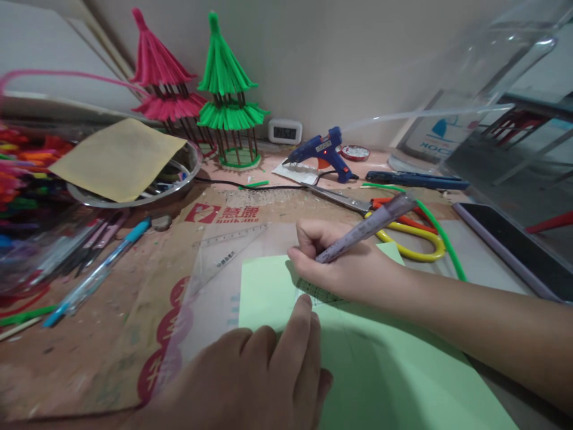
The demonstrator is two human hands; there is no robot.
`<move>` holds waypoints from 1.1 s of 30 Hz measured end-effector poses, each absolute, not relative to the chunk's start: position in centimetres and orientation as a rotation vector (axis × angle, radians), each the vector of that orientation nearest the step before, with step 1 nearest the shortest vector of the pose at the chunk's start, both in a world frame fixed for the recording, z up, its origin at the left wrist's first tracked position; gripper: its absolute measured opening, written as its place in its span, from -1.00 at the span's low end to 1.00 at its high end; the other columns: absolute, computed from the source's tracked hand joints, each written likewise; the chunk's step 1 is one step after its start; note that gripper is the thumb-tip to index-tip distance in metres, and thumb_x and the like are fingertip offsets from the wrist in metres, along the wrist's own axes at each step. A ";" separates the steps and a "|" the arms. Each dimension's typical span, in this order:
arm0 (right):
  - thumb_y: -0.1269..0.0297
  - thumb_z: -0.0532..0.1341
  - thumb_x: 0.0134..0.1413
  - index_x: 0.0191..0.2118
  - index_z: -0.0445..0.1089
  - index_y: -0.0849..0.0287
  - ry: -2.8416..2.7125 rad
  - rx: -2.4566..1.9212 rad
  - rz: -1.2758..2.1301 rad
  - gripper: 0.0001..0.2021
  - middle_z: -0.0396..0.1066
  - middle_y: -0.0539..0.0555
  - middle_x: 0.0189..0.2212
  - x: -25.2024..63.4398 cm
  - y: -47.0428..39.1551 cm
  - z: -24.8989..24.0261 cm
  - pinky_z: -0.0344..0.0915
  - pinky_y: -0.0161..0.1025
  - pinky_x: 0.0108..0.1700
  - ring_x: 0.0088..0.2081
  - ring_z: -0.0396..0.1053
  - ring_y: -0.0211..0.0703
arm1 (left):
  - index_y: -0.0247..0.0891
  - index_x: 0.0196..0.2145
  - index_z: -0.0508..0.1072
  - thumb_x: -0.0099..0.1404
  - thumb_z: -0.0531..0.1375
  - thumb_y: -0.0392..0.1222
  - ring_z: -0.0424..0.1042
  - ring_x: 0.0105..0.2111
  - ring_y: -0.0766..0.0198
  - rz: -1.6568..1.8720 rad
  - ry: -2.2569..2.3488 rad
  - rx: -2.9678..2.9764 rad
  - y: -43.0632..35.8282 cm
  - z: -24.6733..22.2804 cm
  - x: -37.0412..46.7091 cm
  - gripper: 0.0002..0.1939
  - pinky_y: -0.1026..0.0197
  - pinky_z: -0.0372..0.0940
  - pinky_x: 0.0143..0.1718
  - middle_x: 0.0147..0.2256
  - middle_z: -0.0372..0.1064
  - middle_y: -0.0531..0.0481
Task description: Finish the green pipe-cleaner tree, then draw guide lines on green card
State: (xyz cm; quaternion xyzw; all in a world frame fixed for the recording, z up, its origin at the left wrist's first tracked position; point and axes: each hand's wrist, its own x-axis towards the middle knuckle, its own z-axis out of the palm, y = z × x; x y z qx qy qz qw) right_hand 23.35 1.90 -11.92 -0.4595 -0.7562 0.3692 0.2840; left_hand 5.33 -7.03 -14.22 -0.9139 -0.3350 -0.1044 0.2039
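A light green sheet of paper (371, 364) lies on a whitish sheet over a brown paper bag. My right hand (340, 260) is closed around a purple pen (367, 227), its tip hidden behind the fingers over the paper's upper part. Just below that hand, a small clear ruler with black markings (319, 294) lies on the green paper, partly covered. My left hand (268, 370) rests flat on the paper with its fingers stretched out, the index fingertip on the ruler's edge.
Scissors with yellow and orange handles (407, 242), a blue glue gun (329, 152) and a phone (514, 248) surround the paper. Behind stand a green model tower (230, 116) and a pink one (165, 77). Pens and a metal bowl (192, 170) are at the left.
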 end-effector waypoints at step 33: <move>0.36 0.18 0.06 -0.55 0.04 0.09 -1.968 -1.227 0.986 -0.72 0.04 -0.17 -0.63 23.4 1.9 -12.0 -0.04 -0.30 -0.50 -0.55 0.05 -0.34 | -0.24 0.04 0.56 0.53 -0.05 -0.20 0.40 -0.54 0.22 -0.258 -0.886 -2.559 -7.0 -14.1 5.1 -0.60 0.08 0.23 -0.56 -0.10 0.61 -0.07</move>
